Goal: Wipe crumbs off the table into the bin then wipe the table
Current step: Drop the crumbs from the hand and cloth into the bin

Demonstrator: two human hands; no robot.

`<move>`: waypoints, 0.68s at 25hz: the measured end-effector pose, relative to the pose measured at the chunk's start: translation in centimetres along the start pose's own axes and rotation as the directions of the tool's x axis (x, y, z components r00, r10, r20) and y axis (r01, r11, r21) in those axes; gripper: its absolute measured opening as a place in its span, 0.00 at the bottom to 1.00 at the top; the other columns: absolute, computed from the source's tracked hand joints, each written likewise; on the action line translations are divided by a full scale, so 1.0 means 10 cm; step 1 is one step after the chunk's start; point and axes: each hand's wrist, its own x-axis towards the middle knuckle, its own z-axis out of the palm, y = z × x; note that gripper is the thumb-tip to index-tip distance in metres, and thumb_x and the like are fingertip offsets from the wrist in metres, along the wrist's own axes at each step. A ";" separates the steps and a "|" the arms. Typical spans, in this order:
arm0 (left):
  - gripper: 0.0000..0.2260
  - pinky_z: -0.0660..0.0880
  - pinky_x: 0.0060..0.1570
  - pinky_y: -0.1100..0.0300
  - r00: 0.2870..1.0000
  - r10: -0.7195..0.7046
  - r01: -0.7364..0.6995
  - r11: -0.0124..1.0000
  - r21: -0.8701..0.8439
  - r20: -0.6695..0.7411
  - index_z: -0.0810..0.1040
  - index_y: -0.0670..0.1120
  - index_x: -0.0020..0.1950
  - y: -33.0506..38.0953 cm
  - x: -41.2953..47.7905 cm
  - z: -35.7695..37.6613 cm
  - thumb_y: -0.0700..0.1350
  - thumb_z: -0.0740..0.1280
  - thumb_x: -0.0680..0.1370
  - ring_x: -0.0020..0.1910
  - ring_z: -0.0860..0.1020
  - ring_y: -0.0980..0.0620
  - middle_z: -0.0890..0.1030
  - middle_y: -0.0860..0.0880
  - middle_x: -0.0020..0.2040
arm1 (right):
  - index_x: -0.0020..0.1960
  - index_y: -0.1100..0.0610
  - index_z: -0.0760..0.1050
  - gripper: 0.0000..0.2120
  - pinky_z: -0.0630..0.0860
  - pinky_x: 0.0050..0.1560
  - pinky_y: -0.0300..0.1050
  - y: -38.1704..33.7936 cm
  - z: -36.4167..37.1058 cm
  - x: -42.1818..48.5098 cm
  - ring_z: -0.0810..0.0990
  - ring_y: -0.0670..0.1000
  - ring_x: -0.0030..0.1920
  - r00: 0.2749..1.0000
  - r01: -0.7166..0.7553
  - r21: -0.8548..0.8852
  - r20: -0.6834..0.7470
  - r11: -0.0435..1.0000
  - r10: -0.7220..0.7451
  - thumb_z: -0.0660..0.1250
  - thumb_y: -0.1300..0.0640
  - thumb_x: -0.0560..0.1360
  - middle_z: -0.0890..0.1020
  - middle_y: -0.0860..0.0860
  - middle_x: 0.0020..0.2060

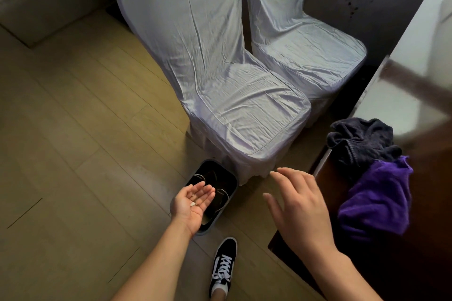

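Observation:
A small dark bin with a black liner stands on the floor by the near chair's front corner. My left hand hovers over its left side, palm up and cupped, with a few pale crumbs lying in it. My right hand hangs palm down, fingers spread and holding nothing, between the bin and the dark wooden table at the right. On the table's corner lie a purple cloth and a dark grey cloth.
Two chairs in pale fabric covers stand side by side just beyond the bin. A glossy table top reflects light at the far right. My foot in a black sneaker rests on the wooden floor.

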 end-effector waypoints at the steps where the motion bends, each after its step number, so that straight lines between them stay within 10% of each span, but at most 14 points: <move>1: 0.15 0.83 0.39 0.50 1.000 0.003 -0.002 1.000 0.010 -0.005 0.78 0.32 0.54 0.01 0.03 -0.02 0.42 0.60 0.79 0.46 0.85 0.37 0.85 0.35 0.43 | 0.61 0.59 0.78 0.22 0.75 0.61 0.54 -0.04 0.04 0.03 0.77 0.58 0.58 1.000 0.008 -0.003 0.017 1.000 -0.008 0.75 0.53 0.70 0.81 0.55 0.57; 13: 0.18 0.79 0.47 0.52 0.971 0.105 -0.041 0.959 0.280 -0.216 0.77 0.32 0.58 0.01 0.43 -0.16 0.44 0.56 0.82 0.48 0.81 0.41 0.81 0.37 0.46 | 0.64 0.50 0.75 0.19 0.66 0.57 0.36 -0.24 0.26 0.20 0.72 0.47 0.60 0.981 -0.126 0.240 0.175 0.963 0.085 0.67 0.45 0.76 0.79 0.44 0.57; 17: 0.29 0.61 0.73 0.45 0.977 -0.023 0.100 0.929 0.355 -0.214 0.64 0.40 0.75 0.00 0.53 -0.08 0.58 0.56 0.81 0.73 0.66 0.39 0.70 0.37 0.72 | 0.65 0.48 0.74 0.19 0.64 0.56 0.34 -0.20 0.26 0.18 0.72 0.44 0.60 0.978 -0.164 0.288 0.170 0.944 0.118 0.65 0.44 0.76 0.79 0.42 0.57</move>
